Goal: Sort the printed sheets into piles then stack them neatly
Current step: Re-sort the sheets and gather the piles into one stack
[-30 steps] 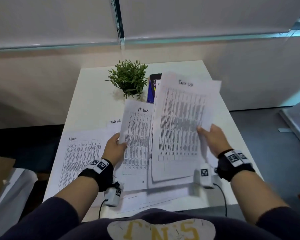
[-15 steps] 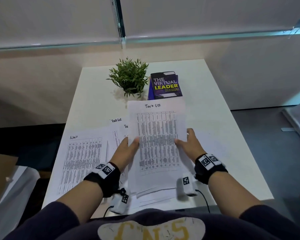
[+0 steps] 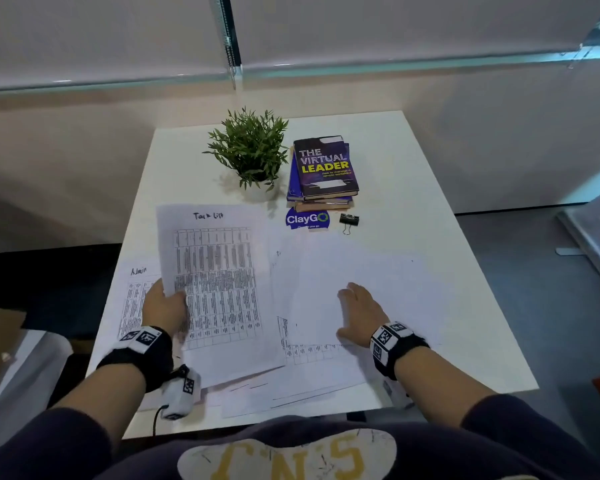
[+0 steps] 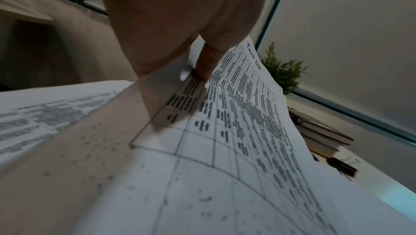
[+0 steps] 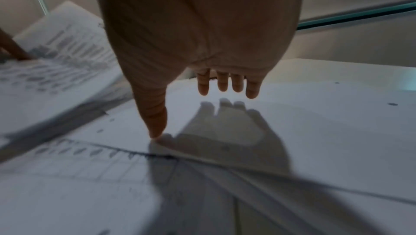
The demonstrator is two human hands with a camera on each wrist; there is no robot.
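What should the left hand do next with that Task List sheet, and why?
Probably lower the Task List sheet onto a pile left of centre and let go. The left hand pinches its left edge, lifted and curling, while the right hand hovers open over the remaining sheets.

- The sheets (image 3: 219, 271) are thin white paper, matt (one bends softly).
- The table (image 3: 413, 188) is smooth and white.
- The book (image 3: 324, 166) cover looks glossy.
- The clip (image 3: 349, 220) is black metal.
- The wristbands (image 3: 394, 344) are black cloth.

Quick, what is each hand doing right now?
Left hand: grips the Task List sheet by its left edge.
Right hand: open, fingers spread over the blank-side-up sheet, holding nothing.
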